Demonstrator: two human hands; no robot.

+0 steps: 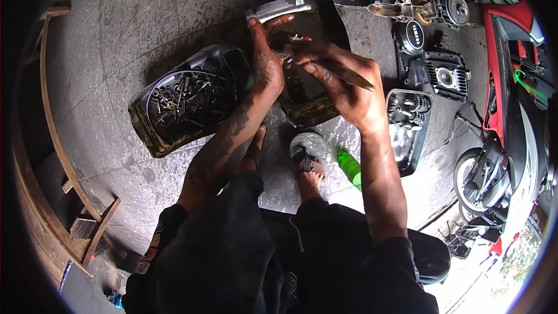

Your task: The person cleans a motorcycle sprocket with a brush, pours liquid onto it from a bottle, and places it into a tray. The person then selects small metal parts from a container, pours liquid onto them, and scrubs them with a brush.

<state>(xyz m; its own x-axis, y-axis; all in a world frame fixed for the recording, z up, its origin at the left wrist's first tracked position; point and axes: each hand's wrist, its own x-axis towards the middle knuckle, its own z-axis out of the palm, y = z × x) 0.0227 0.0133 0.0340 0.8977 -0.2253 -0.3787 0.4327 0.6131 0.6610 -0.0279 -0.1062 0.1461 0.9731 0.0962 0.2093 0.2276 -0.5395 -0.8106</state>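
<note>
Hands [354, 90] together above oily tray [314, 102].

A person's right hand [354, 84] grips a brush-like tool [347, 74] over a dark basin [317, 96] on the grey floor [133, 17], while the left hand [268, 70], its fingers smeared dark, reaches to the basin's near-left side. Just left of it sits a black container [157, 145] of loose bolts and small metal parts [183, 96]. To the right, a metal tray [407, 151] holds gears [415, 104]; a green bottle [350, 168] lies near a sandaled foot [310, 157], and a red motorcycle [494, 75] stands at far right.
</note>
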